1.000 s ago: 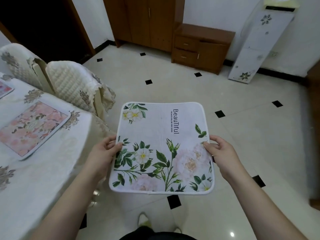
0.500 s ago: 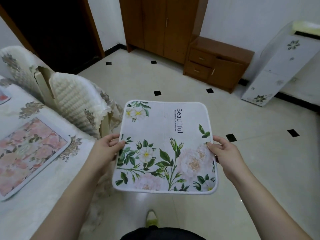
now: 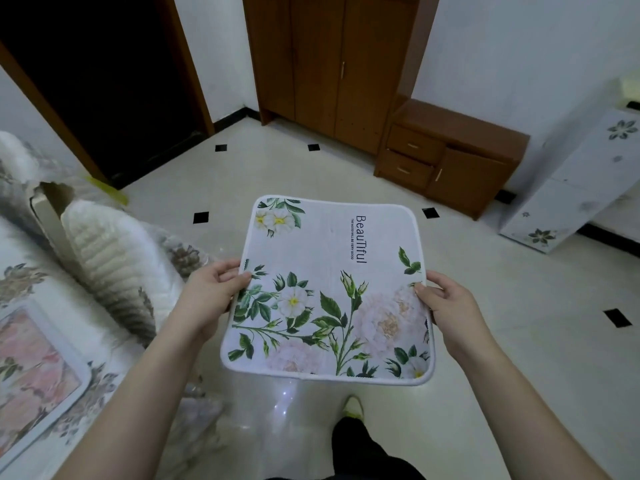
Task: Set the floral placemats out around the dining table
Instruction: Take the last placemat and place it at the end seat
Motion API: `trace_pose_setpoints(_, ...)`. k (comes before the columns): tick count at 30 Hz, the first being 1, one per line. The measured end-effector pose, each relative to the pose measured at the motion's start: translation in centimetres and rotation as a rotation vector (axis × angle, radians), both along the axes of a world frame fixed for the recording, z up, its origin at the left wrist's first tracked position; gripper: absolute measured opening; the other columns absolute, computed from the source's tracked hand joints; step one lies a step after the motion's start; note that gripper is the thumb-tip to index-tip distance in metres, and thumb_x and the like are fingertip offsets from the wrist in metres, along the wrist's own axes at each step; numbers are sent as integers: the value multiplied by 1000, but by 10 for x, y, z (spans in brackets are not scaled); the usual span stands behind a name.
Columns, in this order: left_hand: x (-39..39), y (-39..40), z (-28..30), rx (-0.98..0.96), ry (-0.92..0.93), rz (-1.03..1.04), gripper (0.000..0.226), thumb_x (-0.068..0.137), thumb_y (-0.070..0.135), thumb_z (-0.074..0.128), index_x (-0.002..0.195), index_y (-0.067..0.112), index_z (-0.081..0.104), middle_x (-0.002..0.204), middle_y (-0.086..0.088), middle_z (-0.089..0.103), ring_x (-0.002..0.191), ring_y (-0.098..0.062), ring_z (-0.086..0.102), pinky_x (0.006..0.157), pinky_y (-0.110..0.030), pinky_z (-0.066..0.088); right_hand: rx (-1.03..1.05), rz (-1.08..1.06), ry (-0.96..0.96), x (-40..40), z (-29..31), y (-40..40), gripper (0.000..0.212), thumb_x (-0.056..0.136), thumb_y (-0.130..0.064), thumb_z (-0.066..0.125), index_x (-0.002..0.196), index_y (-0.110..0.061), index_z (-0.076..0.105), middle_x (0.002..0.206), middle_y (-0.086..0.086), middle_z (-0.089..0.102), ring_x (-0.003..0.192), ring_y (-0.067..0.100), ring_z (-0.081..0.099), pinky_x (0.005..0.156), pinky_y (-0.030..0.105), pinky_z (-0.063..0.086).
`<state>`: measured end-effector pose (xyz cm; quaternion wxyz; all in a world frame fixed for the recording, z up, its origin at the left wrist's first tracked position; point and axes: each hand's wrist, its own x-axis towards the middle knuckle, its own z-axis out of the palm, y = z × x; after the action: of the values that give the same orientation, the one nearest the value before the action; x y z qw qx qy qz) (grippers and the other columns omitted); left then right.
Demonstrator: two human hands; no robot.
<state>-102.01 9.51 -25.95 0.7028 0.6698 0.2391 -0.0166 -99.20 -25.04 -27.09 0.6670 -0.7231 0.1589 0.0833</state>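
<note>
I hold a white floral placemat (image 3: 329,289) flat in front of me over the tiled floor; it has green leaves, pale flowers and the word "Beautiful" printed on it. My left hand (image 3: 207,299) grips its left edge, thumb on top. Its right edge is pinched by my right hand (image 3: 446,306). A pink floral placemat (image 3: 31,375) lies on the dining table (image 3: 20,251) at the left edge of the view, partly cut off by the frame.
A chair with a quilted cream cover (image 3: 107,265) stands against the table, between it and the held mat. Ahead are a dark doorway (image 3: 104,81), a wooden wardrobe (image 3: 329,60), a low drawer cabinet (image 3: 446,157) and a white floral-patterned appliance (image 3: 575,188). My foot (image 3: 351,408) shows below.
The view has shifted forward and to the right, so the table and pink mat slid toward the left edge. The held mat stays gripped by both hands in the same way.
</note>
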Motion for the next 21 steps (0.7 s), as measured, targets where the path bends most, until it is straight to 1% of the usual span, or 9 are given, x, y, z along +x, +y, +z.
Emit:
trace_pose_setpoints(5, 70, -16, 14, -26, 30, 50, 16, 93, 0, 60, 104, 10, 66, 76, -2, 76, 56, -13, 70, 43, -22, 51, 9, 47, 0, 91, 11, -9, 23, 96, -15, 59, 117, -22, 65, 86, 5, 77, 74, 15, 73, 66, 30, 53)
trace_pose_setpoints(10, 126, -10, 26, -71, 32, 162, 16, 92, -1, 60, 104, 8, 66, 79, -7, 76, 60, -18, 72, 47, -26, 55, 10, 139, -4, 173, 15, 1, 21, 96, -13, 59, 114, -21, 66, 82, 4, 77, 72, 14, 72, 68, 32, 54)
trace_pose_setpoints(13, 148, 7, 25, -50, 36, 222, 20, 91, 0, 62, 109, 7, 66, 80, -7, 77, 61, -18, 71, 50, -28, 57, 13, 186, -8, 216, 17, 23, 22, 96, -13, 59, 115, -20, 66, 83, 5, 77, 72, 16, 72, 67, 32, 54)
trace_pose_setpoints(15, 159, 22, 22, -23, 40, 257, 20, 92, 2, 62, 109, 9, 67, 82, -6, 77, 60, -17, 70, 51, -28, 56, 34, 225, -15, 243, 16, 41, 22, 95, -12, 60, 116, -20, 66, 82, 4, 77, 70, 15, 72, 66, 31, 53)
trace_pose_setpoints(17, 169, 40, 17, -13, 51, 299, 20, 92, 3, 62, 108, 12, 68, 85, -7, 77, 61, -17, 70, 56, -30, 56, 38, 261, -15, 268, 13, 62, 23, 95, -11, 60, 116, -20, 66, 81, 3, 77, 70, 14, 72, 68, 31, 53)
trace_pose_setpoints(18, 175, 49, 15, -18, 52, 322, 19, 92, 3, 62, 107, 12, 68, 83, -7, 77, 61, -17, 70, 55, -30, 57, 37, 277, -14, 281, 12, 76, 23, 95, -11, 60, 116, -19, 66, 81, 3, 77, 70, 14, 72, 68, 31, 53)
trace_pose_setpoints(21, 195, 82, 11, -42, 41, 379, 17, 92, 1, 61, 105, 10, 68, 78, -5, 77, 58, -17, 70, 47, -27, 56, 32, 326, -17, 316, 7, 118, 21, 95, -12, 60, 113, -20, 66, 81, 3, 77, 71, 15, 73, 68, 32, 53)
